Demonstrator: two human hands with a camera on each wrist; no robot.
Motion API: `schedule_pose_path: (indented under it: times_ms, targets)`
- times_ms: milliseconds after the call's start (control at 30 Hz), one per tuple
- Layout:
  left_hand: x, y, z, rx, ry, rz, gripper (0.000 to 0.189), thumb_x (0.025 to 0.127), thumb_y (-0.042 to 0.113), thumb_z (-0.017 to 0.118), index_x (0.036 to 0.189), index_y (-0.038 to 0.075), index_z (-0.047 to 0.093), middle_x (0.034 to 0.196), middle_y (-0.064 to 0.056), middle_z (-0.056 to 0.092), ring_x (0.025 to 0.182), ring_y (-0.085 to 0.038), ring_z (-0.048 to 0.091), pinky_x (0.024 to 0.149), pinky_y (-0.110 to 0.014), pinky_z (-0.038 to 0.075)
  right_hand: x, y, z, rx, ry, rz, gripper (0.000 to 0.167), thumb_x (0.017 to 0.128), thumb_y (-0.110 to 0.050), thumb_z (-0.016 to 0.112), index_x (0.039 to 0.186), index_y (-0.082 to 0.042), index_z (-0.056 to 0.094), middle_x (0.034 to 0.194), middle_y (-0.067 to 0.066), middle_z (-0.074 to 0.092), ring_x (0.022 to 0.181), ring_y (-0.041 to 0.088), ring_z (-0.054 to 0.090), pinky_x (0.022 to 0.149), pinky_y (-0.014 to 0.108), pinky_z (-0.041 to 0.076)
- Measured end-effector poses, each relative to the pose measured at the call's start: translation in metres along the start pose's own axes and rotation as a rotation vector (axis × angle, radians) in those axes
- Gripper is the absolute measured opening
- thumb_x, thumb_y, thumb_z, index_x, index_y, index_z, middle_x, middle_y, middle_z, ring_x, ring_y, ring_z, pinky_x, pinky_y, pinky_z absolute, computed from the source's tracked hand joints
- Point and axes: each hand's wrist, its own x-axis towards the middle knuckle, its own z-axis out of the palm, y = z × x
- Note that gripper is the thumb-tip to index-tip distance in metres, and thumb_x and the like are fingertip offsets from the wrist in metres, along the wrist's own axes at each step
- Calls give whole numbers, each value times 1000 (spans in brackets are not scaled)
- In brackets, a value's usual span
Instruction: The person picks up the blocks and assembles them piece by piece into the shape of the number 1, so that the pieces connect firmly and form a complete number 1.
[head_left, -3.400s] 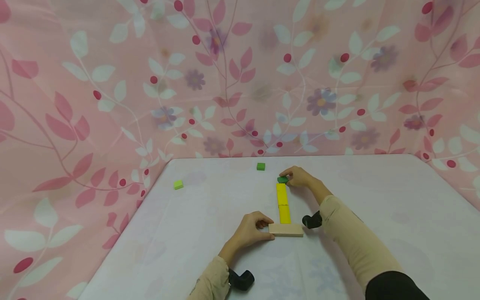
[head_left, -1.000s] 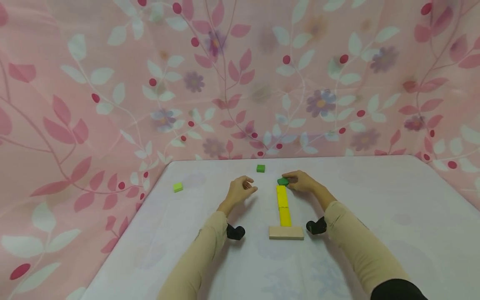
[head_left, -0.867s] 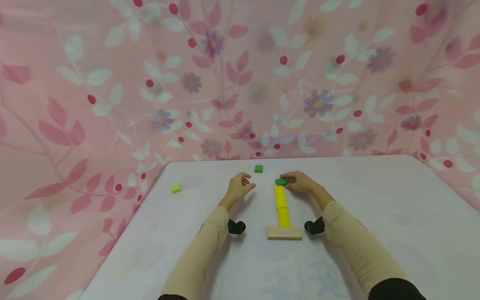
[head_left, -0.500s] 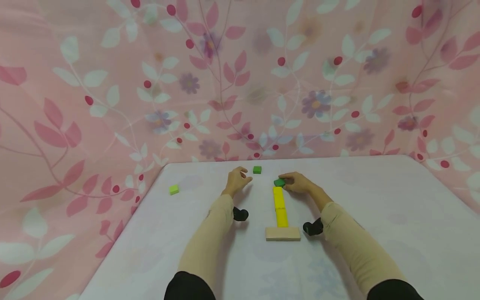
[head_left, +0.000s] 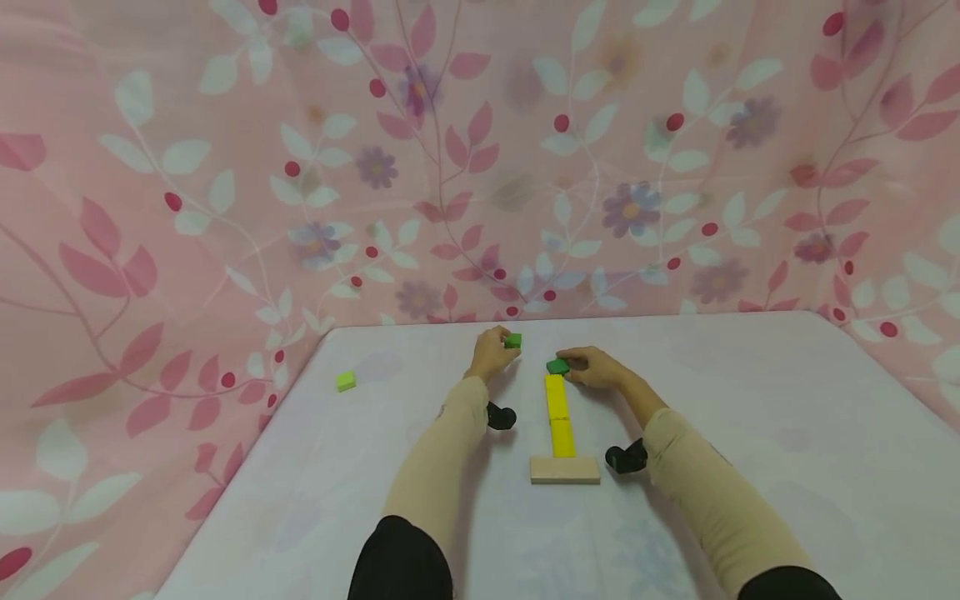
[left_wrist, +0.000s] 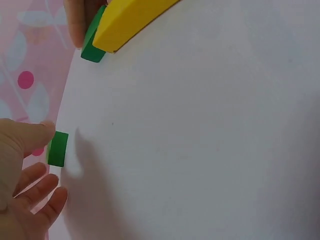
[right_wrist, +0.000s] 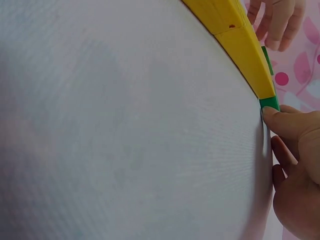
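In the head view, two yellow blocks [head_left: 557,408] lie end to end in a column, with a plain wooden plank [head_left: 565,470] across the near end. At the far end is a dark green block [head_left: 557,367], pinched by my right hand [head_left: 594,367]; the right wrist view shows the thumb on this green block [right_wrist: 270,103], against the yellow. My left hand [head_left: 492,353] is at a smaller green block [head_left: 513,341] near the table's back edge. In the left wrist view, the thumb overlaps that block [left_wrist: 58,149], while the other fingers stay spread apart from it.
A light green block [head_left: 346,381] lies by itself at the left of the white-covered table [head_left: 300,500]. Behind the table hangs a pink floral cloth [head_left: 480,167]. Black wrist camera mounts [head_left: 501,416] stick out inward from both sleeves.
My left hand has left the wooden plank and moved forward to the small green block at the back. The right hand keeps its pinch at the end of the yellow column.
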Motion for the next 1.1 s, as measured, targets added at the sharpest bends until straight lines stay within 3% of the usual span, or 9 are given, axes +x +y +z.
schedule_pose_path:
  times_ms: [167,233,500,600,767,933,1100]
  targets:
    - [2,-3,6,41,31,-35,46,81,10,70,123,-1,55,128,-22,47,118,-35,43,101,-42,37,-2,1,-1,12,6,-20,46,90,-5,57,133,7,47,137,27,44,129,43,35,107,56,23]
    - [4,-4,6,71,15,-41,49,83,11,68,129,2,52,135,-20,42,122,-36,39,102,-43,36,-3,1,-1,18,7,-17,46,90,-5,57,133,6,47,137,27,44,129,43,35,107,56,23]
    - [9,-4,5,230,-225,-27,53,94,20,54,144,13,39,153,-5,28,128,-36,33,102,-55,29,-3,-1,-1,14,-1,-24,45,91,-6,56,134,6,46,138,26,44,130,43,35,108,55,23]
    - [9,-4,9,311,-263,-14,50,97,25,48,145,15,37,153,-2,28,129,-34,32,103,-53,28,-3,0,-1,8,4,-30,45,91,-6,56,133,6,47,137,26,44,130,43,36,108,55,23]
    - [6,-3,13,399,-196,29,44,96,25,50,138,11,48,141,-8,44,122,-32,40,98,-48,35,-2,2,0,9,4,-29,45,91,-6,56,133,6,47,137,27,44,130,43,35,108,55,23]
    - [2,-6,14,358,-75,54,39,89,22,63,124,5,59,115,-13,61,105,-30,51,92,-42,42,-2,3,0,7,1,-28,44,92,-7,55,134,5,47,138,25,44,130,41,36,108,54,23]
    - [-1,-9,16,354,-22,103,44,87,25,66,125,5,59,117,-14,62,104,-31,53,93,-43,44,-2,6,1,7,-2,-39,44,92,-7,55,134,6,47,137,25,45,130,41,36,108,54,24]
